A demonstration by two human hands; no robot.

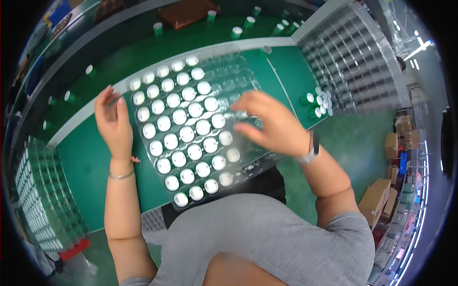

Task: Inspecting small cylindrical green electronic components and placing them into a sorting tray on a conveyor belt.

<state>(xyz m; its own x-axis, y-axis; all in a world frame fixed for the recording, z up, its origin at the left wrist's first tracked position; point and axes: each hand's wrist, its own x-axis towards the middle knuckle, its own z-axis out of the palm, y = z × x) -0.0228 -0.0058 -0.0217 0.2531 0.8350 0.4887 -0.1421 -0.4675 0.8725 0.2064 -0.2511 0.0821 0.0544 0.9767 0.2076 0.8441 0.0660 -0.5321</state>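
Clear plastic multi-cell tray (pixel 226 86): lay below the right hand (pixel 276 126), beside the left hand (pixel 114 121).
Hands: were loose, grasping nothing visible.
Filled cells: held white round-topped pieces (pixel 179 116), left of the right hand.
Bare cells (pixel 244 78): remained beneath and beyond it.
Green-and-white cups (pixel 310 98): lay farther right.

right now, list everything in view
Table: one, green, centre
Tray: one, clear, on table
Round pieces: about forty, white on top, in tray
Loose cups: several, green and white, right
Distant cups: about twelve, green and white, beyond table
Other trays: two or more, clear, far left and right
Boxes: several, brown, right
Watch: one, dark, right wrist
Left fingers: one hand, bare, left of tray
Right fingers: one hand, bare, over tray
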